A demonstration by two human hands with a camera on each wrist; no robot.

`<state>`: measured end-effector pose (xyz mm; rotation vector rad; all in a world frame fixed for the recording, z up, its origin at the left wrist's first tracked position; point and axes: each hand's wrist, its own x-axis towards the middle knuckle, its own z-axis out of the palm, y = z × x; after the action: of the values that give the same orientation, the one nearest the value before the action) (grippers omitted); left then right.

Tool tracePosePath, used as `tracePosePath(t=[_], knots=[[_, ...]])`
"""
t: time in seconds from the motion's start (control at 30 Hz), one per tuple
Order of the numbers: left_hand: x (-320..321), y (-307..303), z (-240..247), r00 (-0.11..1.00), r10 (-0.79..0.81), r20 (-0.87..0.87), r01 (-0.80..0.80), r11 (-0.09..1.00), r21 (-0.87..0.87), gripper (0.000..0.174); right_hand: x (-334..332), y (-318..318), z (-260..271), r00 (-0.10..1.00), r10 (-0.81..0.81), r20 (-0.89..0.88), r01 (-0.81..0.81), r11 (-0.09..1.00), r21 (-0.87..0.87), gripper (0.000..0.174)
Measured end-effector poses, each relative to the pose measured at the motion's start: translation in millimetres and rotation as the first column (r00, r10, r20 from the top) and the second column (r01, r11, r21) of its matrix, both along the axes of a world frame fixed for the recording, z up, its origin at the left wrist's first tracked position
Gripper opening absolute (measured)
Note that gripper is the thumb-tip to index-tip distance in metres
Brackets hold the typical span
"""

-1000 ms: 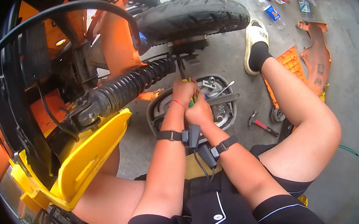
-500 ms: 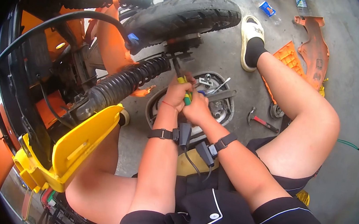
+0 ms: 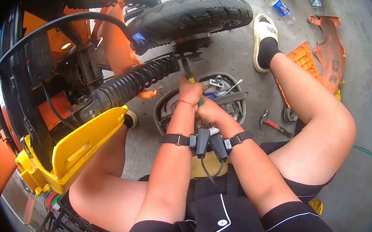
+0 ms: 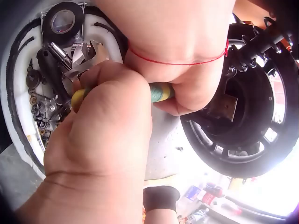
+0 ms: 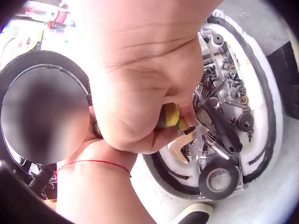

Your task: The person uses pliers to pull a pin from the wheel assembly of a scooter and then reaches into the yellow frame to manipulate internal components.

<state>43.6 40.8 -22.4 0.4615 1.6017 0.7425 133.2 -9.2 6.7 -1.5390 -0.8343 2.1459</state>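
My left hand [image 3: 190,91], with a red string at the wrist, grips a hand tool with a yellow-and-green handle [image 4: 161,91]. Its dark metal front end [image 3: 185,66] reaches up toward the lower end of the black coil shock absorber [image 3: 135,80], beside the wheel. Right behind, my right hand [image 3: 209,112] has its fingers curled round the rear of the same handle, whose yellow end [image 5: 170,115] pokes out of the fist in the right wrist view. Both hands hide most of the tool; I cannot tell its kind.
Under the hands lies an oval tray [image 3: 158,119] of small hardware, a black tape roll [image 5: 218,179] and an adjustable wrench [image 4: 93,56]. The wheel [image 3: 206,17] stands ahead. On the floor are a hammer [image 3: 275,126], orange panels [image 3: 330,54] and bottles [image 3: 281,7]. A yellow panel [image 3: 86,146] juts out at left.
My right hand has come in closer behind the left, so less of the handle shows. The wrists have drawn together since half a second ago. The head view has shifted slightly.
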Motion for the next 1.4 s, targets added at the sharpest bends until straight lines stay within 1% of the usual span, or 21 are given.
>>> tracePosePath(t=[0.03,0.1,0.13,0.2,0.3,0.43,0.5,0.53,0.6,0.7,0.73,0.8,1.03,1.1,1.13,1.2,1.23,1.3,1.33,1.37,1.4], knots=[[0,0,0,1.0,0.0,-0.001,0.0,1.0,-0.002,0.062,1,-1,-3,1.0,0.0,-0.001,0.0,1.0,-0.002,0.051],[0,0,-3,1.0,0.015,0.015,-0.015,1.0,-0.012,0.063,3,1,-4,0.999,0.032,-0.025,-0.034,0.995,-0.092,0.051],[0,0,-5,1.0,0.016,0.013,-0.016,1.0,-0.009,0.063,2,1,-2,0.999,0.034,-0.027,-0.036,0.995,-0.09,0.051],[-1,1,-5,1.0,0.011,-0.005,-0.011,1.0,-0.027,0.062,1,0,2,1.0,-0.015,-0.018,0.012,0.993,-0.12,0.039],[0,3,-2,1.0,0.012,-0.016,-0.012,0.999,-0.03,0.06,0,2,-2,0.995,-0.051,-0.081,0.043,0.994,-0.102,0.034],[2,4,-2,0.998,0.006,-0.064,-0.006,1.0,-0.002,0.058,6,1,-17,0.997,-0.032,-0.064,0.027,0.996,-0.083,0.034],[4,4,0,0.946,-0.136,-0.295,0.123,0.99,-0.061,0.055,11,1,-23,0.98,0.002,-0.198,-0.027,0.992,-0.121,0.04],[5,3,0,0.946,-0.137,-0.294,0.124,0.99,-0.064,0.055,11,0,-24,0.98,0.001,-0.197,-0.026,0.992,-0.124,0.04],[6,3,-2,0.887,-0.178,-0.427,0.136,0.983,-0.127,0.057,10,-1,-24,0.953,-0.053,-0.298,0.007,0.988,-0.154,0.05],[7,4,-3,0.866,-0.191,-0.463,0.133,0.979,-0.154,0.059,8,-2,-23,0.955,-0.106,-0.277,0.047,0.976,-0.213,0.055],[7,4,-1,0.865,-0.192,-0.463,0.134,0.979,-0.155,0.059,9,-3,-25,0.955,-0.107,-0.277,0.047,0.976,-0.215,0.055],[5,4,7,0.837,-0.256,-0.484,0.185,0.964,-0.189,0.058,8,-4,-29,0.948,-0.091,-0.306,0.025,0.977,-0.213,0.056],[9,10,31,0.817,-0.284,-0.502,0.202,0.956,-0.212,0.055,10,1,-21,0.941,-0.101,-0.322,0.031,0.976,-0.215,0.055],[12,10,35,0.767,-0.349,-0.539,0.243,0.935,-0.259,0.051,12,5,-14,0.941,-0.078,-0.328,0.012,0.98,-0.199,0.05],[14,10,35,0.767,-0.348,-0.539,0.243,0.935,-0.259,0.051,13,7,-9,0.942,-0.078,-0.328,0.012,0.98,-0.199,0.05],[19,10,36,0.707,-0.347,-0.617,0.234,0.937,-0.258,0.046,12,12,-2,0.934,-0.074,-0.35,0.007,0.982,-0.188,0.04],[18,11,37,0.707,-0.344,-0.618,0.232,0.938,-0.257,0.046,11,12,-3,0.934,-0.071,-0.351,0.004,0.982,-0.187,0.04],[19,10,39,0.648,-0.372,-0.665,0.264,0.928,-0.261,0.048,11,9,-4,0.905,-0.131,-0.406,0.038,0.973,-0.228,0.035],[20,10,39,0.649,-0.369,-0.665,0.263,0.929,-0.259,0.048,10,5,-16,0.905,-0.128,-0.405,0.037,0.973,-0.226,0.035],[21,10,38,0.626,-0.359,-0.692,0.269,0.933,-0.24,0.045,9,3,-29,0.872,-0.132,-0.471,0.012,0.968,-0.25,0.038],[21,9,37,0.601,-0.352,-0.717,0.276,0.934,-0.227,0.043,7,5,-26,0.833,-0.142,-0.534,-0.014,0.961,-0.277,0.041]])
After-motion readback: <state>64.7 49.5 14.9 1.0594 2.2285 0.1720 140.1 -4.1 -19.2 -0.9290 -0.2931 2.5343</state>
